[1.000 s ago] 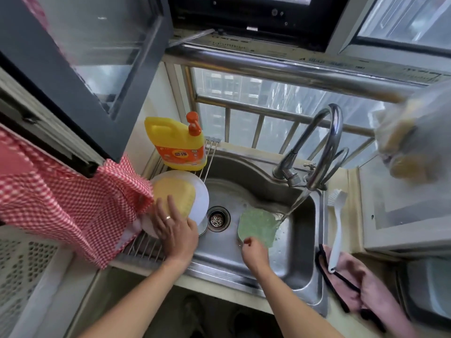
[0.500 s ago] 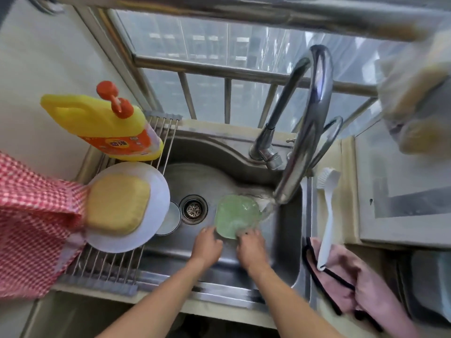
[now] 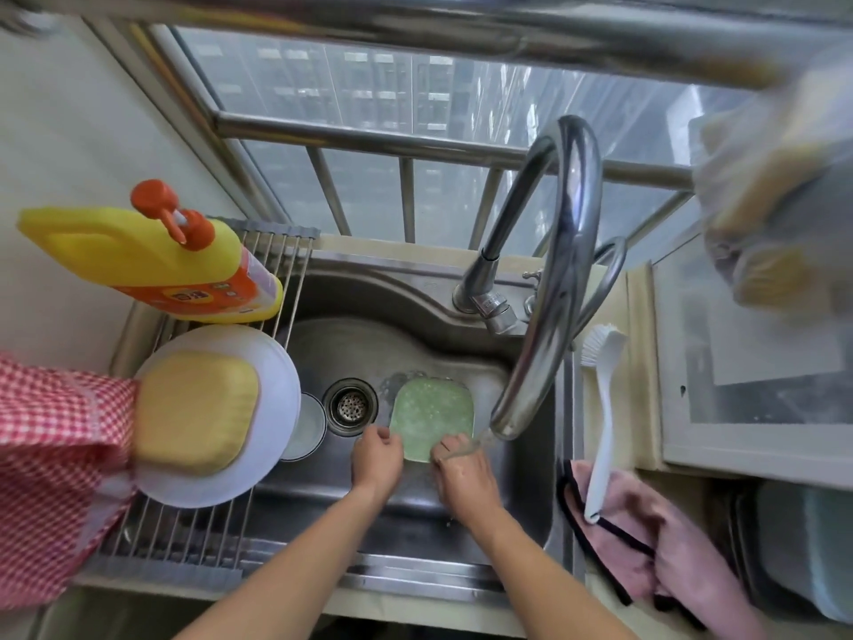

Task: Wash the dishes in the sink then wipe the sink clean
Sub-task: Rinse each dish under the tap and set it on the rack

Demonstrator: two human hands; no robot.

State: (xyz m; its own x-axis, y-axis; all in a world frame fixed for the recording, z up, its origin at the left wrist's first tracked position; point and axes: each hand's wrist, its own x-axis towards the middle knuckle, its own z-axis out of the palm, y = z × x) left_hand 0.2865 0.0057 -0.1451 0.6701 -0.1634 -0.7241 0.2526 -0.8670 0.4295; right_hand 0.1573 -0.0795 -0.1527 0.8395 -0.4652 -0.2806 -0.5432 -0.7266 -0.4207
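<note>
At far left a red-checked cloth (image 3: 51, 464) hangs over the counter edge, touching the rim of a white plate (image 3: 272, 362) that rests on a wire rack (image 3: 184, 531) laid across the left side of the sink (image 3: 415, 524). A yellow dish (image 3: 196, 411) lies upside down on the white plate. Behind them, at the far end of the rack, stands a yellow bottle (image 3: 138, 256) with an orange pump. Partly under the white plate's right edge, in the basin, sits a small bowl (image 3: 307, 427), just beside the drain (image 3: 350, 406). To the right of the drain a green square plate (image 3: 429, 413) is held over the basin floor with its face up. The left hand (image 3: 376, 457) grips its near left edge, fingers curled on the rim; the right hand (image 3: 464, 473) grips the near right corner, its fingers closed on the plate, though their exact lie beneath it cannot be told. Water runs from the spout of the curved tap (image 3: 549, 288) onto the plate's right corner and the right hand. Right of the sink, a white brush (image 3: 602, 408) lies on the counter, its handle end resting on a pink cloth (image 3: 646, 538) with dark trim. At far right, in the upper corner, hangs a blurred plastic bag (image 3: 780, 187).
</note>
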